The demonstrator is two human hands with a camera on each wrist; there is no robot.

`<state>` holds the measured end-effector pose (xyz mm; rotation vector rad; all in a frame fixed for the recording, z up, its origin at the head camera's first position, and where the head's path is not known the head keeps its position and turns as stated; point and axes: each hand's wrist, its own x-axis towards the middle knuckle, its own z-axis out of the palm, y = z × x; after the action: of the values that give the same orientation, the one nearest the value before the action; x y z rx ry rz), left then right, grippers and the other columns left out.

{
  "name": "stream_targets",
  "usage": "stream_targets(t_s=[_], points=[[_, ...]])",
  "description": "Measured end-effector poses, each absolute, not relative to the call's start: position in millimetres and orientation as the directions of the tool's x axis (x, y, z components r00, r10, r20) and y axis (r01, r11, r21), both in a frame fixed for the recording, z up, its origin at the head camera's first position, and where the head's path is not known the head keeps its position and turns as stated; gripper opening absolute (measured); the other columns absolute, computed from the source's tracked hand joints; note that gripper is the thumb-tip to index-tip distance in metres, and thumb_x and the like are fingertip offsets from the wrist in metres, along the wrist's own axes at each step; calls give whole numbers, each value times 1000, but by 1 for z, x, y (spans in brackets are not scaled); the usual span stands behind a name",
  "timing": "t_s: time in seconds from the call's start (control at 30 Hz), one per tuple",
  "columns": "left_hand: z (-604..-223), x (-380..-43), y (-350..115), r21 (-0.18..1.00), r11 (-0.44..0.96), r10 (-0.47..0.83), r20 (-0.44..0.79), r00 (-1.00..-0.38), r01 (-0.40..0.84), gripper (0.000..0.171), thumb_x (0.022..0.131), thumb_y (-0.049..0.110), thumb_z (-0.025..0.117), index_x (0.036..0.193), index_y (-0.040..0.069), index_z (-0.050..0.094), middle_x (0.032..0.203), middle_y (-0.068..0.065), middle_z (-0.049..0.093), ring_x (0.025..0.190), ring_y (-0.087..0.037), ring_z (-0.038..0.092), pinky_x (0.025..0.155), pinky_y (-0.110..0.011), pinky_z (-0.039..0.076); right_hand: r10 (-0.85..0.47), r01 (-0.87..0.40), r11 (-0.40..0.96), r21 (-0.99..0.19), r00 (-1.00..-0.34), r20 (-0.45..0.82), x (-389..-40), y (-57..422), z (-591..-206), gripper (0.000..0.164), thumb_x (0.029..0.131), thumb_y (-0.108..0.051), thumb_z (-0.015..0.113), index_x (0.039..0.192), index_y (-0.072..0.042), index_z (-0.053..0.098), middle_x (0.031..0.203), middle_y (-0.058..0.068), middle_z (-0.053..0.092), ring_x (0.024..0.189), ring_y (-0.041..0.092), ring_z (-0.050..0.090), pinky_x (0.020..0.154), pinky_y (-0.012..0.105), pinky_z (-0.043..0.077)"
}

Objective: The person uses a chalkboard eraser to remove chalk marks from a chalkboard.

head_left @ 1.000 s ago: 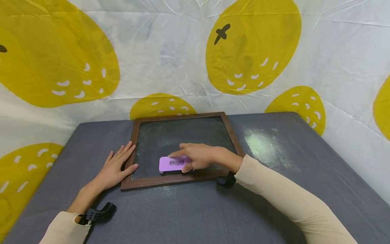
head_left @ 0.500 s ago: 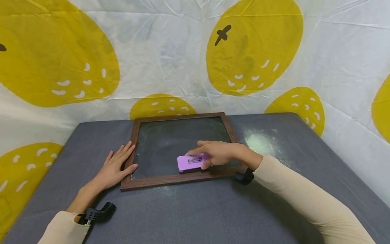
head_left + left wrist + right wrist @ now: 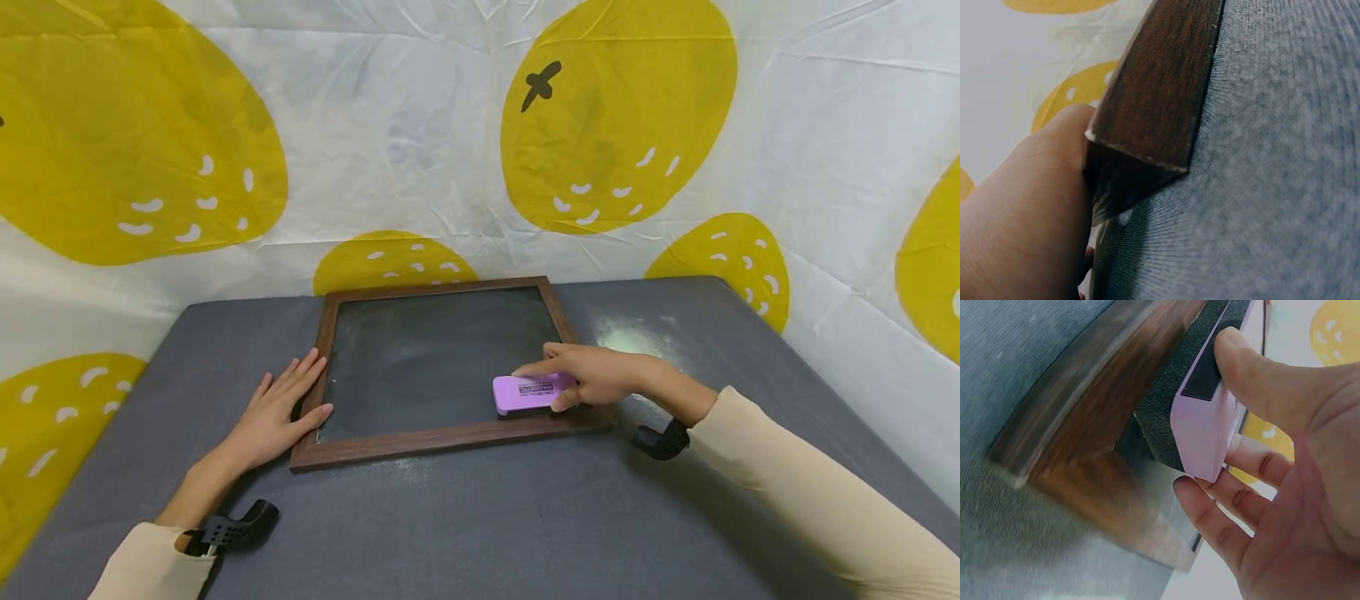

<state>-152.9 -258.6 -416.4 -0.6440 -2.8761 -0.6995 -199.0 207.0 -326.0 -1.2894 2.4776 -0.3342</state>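
A blackboard [image 3: 427, 358] in a brown wooden frame lies on the grey table. Near its lower right corner, my right hand [image 3: 600, 372] grips a purple magnetic board eraser [image 3: 525, 392] by its right end. In the right wrist view the thumb presses a black strip on the eraser's [image 3: 1200, 434] side, with the other fingers around the far side; its dark felt faces the board. My left hand [image 3: 273, 417] rests with fingers spread on the frame's left side, thumb over the edge onto the board. The left wrist view shows that hand [image 3: 1035, 194] against the frame's corner [image 3: 1147, 106].
A grey cloth-covered table [image 3: 420, 525] carries the board. Behind and at both sides hangs a white sheet [image 3: 390, 125] printed with big yellow fruit. Each wrist wears a black strap mount [image 3: 240, 527].
My right hand has slid the eraser to the right along the board's lower edge, from the middle to near the right corner. The left hand keeps its place on the frame.
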Motion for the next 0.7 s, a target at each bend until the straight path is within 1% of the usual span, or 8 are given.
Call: stream_targets(t_s=[0.07,0.37,0.53,0.63,0.7], points=[[-417,-150,-258,404,809,374,207,-904,427,74,97,40,55,154,9,20,159,-12,13,141,-41,14,109,-62,1,-827,-750,558,-355,-536,-167,-198,214,-327,58,88,-18,70,142,-19,50,88,2,41,77,17,40,66,28,33],[-416,-138,-253,394,816,357,231,-905,423,74,96,40,56,154,9,21,158,-13,14,141,-41,13,109,-62,1,-835,-774,547,-319,-531,-144,-194,230,-333,59,89,-19,69,144,-23,47,90,0,40,78,17,41,66,27,35],[-420,-129,-250,388,818,346,256,-903,424,74,96,38,57,153,8,22,158,-14,16,141,-42,15,108,-63,2,-844,-772,526,-357,-525,-108,-188,231,-335,59,90,-17,68,145,-19,46,91,1,42,80,19,41,66,28,34],[-425,-124,-248,386,825,340,247,-908,413,74,96,39,57,154,9,22,158,-13,14,141,-42,14,108,-63,1,-831,-756,534,-380,-553,-67,-183,237,-335,58,92,-20,66,145,-17,45,94,1,42,82,18,43,66,28,36],[-427,-121,-247,389,826,336,240,-911,407,75,96,40,57,154,10,21,159,-12,13,142,-41,13,108,-63,1,-809,-742,549,-385,-588,-22,-180,244,-332,57,92,-24,65,145,-17,45,95,1,42,81,18,44,66,29,36]])
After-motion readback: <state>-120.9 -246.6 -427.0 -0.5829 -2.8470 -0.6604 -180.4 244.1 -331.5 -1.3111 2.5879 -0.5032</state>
